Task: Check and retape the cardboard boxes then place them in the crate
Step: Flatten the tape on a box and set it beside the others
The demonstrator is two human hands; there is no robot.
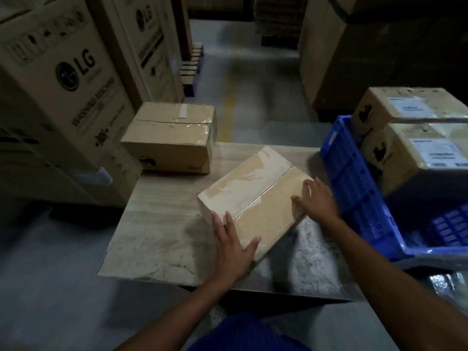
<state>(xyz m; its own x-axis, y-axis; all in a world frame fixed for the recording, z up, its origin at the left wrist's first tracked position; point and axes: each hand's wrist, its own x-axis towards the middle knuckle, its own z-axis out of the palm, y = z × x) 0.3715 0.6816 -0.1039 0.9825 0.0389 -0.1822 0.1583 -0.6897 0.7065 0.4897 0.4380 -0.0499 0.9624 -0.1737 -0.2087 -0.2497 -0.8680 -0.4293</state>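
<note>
Both hands are laid flat on the taped box (255,196): left hand (234,245) at its near corner, right hand (316,198) nearer the blue crate (354,188), toward which, rightward, it must be carried.

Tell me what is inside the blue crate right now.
The blue crate holds two cardboard boxes, both bearing white labels, one behind the other. Part of the crate's grid floor shows in front of them. What lies under or behind the boxes is covered.
</note>
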